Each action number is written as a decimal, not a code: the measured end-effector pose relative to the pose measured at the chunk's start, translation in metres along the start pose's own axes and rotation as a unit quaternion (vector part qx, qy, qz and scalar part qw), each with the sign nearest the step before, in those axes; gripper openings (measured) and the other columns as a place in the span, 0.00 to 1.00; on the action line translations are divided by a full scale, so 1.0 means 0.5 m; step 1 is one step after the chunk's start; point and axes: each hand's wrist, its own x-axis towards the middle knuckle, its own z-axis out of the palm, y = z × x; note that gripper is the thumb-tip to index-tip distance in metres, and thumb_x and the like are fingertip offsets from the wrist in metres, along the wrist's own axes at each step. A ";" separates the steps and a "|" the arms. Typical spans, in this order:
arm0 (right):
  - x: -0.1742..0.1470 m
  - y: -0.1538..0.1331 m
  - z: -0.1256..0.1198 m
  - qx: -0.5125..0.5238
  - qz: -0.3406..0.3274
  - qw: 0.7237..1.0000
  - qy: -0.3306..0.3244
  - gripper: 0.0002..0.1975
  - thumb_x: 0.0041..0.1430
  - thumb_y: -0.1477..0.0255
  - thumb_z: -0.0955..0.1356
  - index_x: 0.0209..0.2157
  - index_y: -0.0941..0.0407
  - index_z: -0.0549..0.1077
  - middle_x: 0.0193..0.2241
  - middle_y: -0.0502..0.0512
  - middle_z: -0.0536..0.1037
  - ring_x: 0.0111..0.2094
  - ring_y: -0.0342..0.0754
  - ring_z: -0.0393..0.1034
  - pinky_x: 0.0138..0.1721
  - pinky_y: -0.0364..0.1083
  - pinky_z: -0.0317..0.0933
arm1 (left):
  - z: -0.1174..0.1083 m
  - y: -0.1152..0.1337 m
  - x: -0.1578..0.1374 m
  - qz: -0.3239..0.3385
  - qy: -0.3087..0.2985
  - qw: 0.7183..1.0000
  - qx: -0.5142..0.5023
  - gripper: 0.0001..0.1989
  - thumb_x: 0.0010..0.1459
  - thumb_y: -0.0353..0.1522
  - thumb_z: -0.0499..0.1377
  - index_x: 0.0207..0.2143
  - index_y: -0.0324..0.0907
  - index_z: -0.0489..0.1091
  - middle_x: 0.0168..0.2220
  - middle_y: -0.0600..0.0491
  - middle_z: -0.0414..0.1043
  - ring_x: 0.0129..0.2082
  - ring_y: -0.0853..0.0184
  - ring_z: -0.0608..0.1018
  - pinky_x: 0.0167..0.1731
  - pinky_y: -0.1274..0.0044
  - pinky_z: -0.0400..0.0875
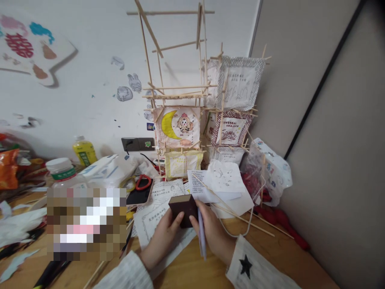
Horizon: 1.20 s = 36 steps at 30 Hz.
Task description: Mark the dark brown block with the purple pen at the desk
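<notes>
Both of my hands are around a small dark brown block (183, 209) with a pale yellowish top side. Whether it is a box or a thick little book I cannot tell. My left hand (162, 237) grips its left side, thumb on the near face. On the other side, my right hand (214, 230) is closed with its thumb against the block. A thin lavender strip-like thing (201, 237) hangs down along my right palm, its kind unclear. Under the hands lies a drawn and lettered paper sheet (144, 220).
A tall wooden-stick frame (174, 96) with drawn panels stands against the wall. Left are a phone (139, 196), red-handled scissors (143, 182), a white-capped bottle (61, 170) and a yellow bottle (84, 151). Loose sticks (240, 214) and a plastic bag (267, 168) lie right.
</notes>
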 end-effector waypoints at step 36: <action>-0.013 -0.037 -0.016 -0.068 -0.065 0.994 -0.047 0.20 0.56 0.73 0.66 0.51 0.54 0.66 0.44 0.61 0.74 0.46 0.56 0.68 0.47 0.53 0.64 | 0.017 0.057 -0.043 -0.051 0.076 0.994 -0.058 0.12 0.44 0.38 0.59 0.31 0.41 0.70 0.35 0.51 0.75 0.38 0.58 0.74 0.38 0.71 0.69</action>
